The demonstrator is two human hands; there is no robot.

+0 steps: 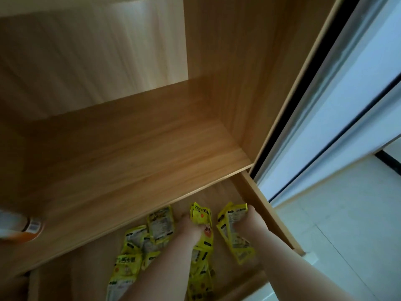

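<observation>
Head view looks into a wooden cabinet (227,72), and its upper shelf board (130,159) fills most of the frame. A glass sliding panel (347,105) runs along the cabinet's right side. Below the board is the lower shelf (86,270), where all the work is happening.

A heap of loose yellow packets (138,242) lies on that shelf, to the left of both hands. The heap's long run goes from the back of the shelf toward the front edge. It sits just beside the left forearm and well apart from the right hand, so the left hand looks better placed to gather it next.

The left hand (191,229) is curled around a crumpled packet (200,215), and more yellow packets trail down beside its wrist. The right hand (246,218), close to the cabinet's right wall, grips the top of a strip of packets (234,235) that hangs toward the front. Blur hides the individual fingers on both hands.

At the far left, a small orange-lidded jar (19,227) rests on the upper board.
</observation>
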